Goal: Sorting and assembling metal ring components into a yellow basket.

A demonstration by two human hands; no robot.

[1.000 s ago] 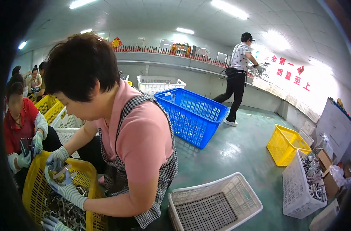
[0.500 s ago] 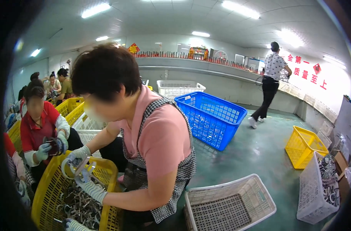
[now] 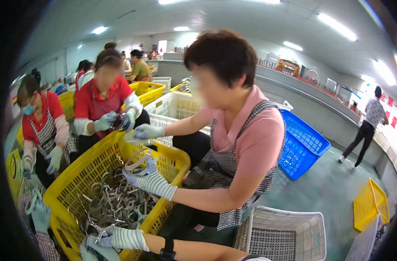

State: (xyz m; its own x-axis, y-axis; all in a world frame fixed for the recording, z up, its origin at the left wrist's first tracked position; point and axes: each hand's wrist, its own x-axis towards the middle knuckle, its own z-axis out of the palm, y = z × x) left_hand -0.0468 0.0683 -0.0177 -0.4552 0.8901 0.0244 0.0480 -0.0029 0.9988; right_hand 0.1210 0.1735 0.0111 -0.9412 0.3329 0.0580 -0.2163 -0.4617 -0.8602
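The right hand (image 3: pixel 128 238), in a striped glove, is at the near edge of the yellow basket (image 3: pixel 168 155), and its fingers are bent beside a thin metal piece (image 3: pixel 103 234); I cannot tell if they are closed firmly on it. A grey glove (image 3: pixel 90 251), which seems to be on the left hand, is just beside it at the near corner of the basket. It is cut by the lower border, so I cannot tell its grip. A black band (image 3: pixel 168 249) is around the right wrist.

The metal parts (image 3: pixel 120 200), many of them curved, lie in a loose heap inside the basket, below its rim.

At the right side of the basket sits a co-worker in pink (image 3: pixel 250 148). The nearer glove (image 3: pixel 157 182) of this person holds a pale curved band (image 3: pixel 137 161) above the heap; the farther glove (image 3: pixel 148 131) is over the far rim. Beyond the basket, a co-worker in red (image 3: pixel 104 98) holds a dark piece (image 3: pixel 117 121) with both gloves. To the left of the basket are a co-worker with a mask (image 3: pixel 43 117) and, lower, another gloved hand (image 3: pixel 40 215) with a checked sleeve (image 3: pixel 46 245).

To the right of the basket, behind the co-worker in pink, stand a white crate (image 3: pixel 318 230) and a blue crate (image 3: pixel 300 145).
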